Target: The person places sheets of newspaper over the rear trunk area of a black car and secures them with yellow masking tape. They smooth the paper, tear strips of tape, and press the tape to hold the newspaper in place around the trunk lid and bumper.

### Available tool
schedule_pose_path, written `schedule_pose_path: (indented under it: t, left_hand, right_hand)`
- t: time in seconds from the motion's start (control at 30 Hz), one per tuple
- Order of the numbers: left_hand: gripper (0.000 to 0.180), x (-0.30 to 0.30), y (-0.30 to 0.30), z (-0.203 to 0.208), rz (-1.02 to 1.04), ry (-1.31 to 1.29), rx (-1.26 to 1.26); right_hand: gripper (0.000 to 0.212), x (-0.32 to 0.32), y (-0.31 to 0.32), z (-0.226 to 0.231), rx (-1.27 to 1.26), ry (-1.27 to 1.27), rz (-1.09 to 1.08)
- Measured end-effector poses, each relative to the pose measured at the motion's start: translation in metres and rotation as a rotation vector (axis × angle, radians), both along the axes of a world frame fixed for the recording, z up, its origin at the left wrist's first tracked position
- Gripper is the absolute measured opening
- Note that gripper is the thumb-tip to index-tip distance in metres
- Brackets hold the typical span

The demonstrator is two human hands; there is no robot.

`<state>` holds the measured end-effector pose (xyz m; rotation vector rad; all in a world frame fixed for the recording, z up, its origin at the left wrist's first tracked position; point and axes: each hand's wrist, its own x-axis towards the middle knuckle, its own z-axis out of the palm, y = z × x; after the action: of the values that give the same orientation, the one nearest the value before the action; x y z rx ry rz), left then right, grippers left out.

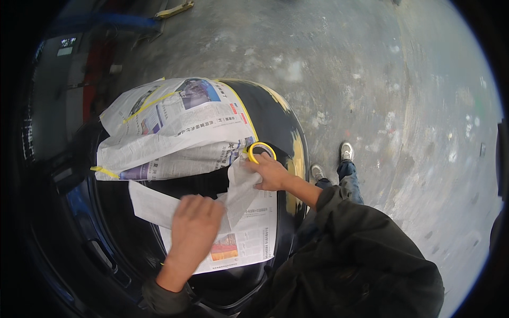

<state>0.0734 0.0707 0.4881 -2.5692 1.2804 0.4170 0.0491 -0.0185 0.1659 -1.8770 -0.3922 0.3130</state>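
A sheet of newspaper (249,225) lies over a dark car panel, with its upper part folded and lifted. My left hand (195,225) is closed at the lifted flap, fingers curled and slightly blurred; the fingertips are hidden. My right hand (271,172) grips a roll of yellow masking tape (262,143) at the panel's outer side, and the raised newspaper corner lies against its fingers. Farther away, more newspaper (185,119) covers the panel, edged with yellow tape (241,106). Between the two paper areas a dark strip shows.
The black car panel (265,103) curves along the right, with pale yellowish patches (298,153) at its edge. Left of the paper is a dark door opening with a blue frame (85,212). My shoes (346,151) stand on the stained concrete floor (392,95).
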Motion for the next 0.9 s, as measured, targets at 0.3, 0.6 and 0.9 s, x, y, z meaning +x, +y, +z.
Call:
schedule_pose_path:
  t: [0.3,0.6,0.9]
  left_hand:
    - [0.025,0.005,-0.002,0.015,-0.084,0.048,0.039]
    - [0.029,0.025,0.009,0.011,-0.087,-0.07,0.001]
    - [0.041,0.009,0.016,0.023,0.001,0.016,0.083]
  right_hand:
    - [0.102,0.012,0.018,0.009,0.092,-0.047,-0.171]
    - [0.092,0.007,0.042,0.004,0.383,0.172,-0.392]
    - [0.059,-0.045,0.017,-0.013,0.072,-0.004,-0.324]
